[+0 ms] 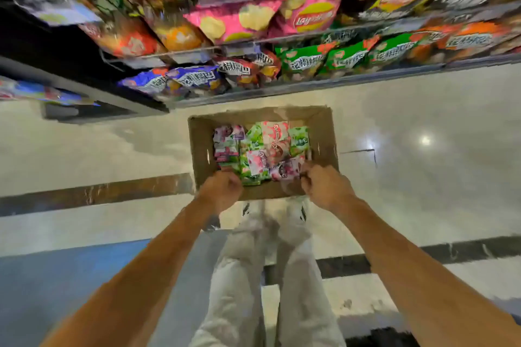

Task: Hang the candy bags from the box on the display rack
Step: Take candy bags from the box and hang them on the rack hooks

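An open cardboard box sits on the floor just beyond my feet. Several candy bags in green, pink and purple lie packed inside it. My left hand is closed at the box's near left corner, fingers curled over the rim beside a green bag. My right hand is closed at the near right corner, its fingertips over the rim and touching a purple-white bag. The display rack of wire shelves runs across the top, blurred.
Chip bags and snack packs crowd the rack shelves above the box. A dark shelf base juts out at the left. My legs in pale trousers stand behind the box on glossy floor tiles.
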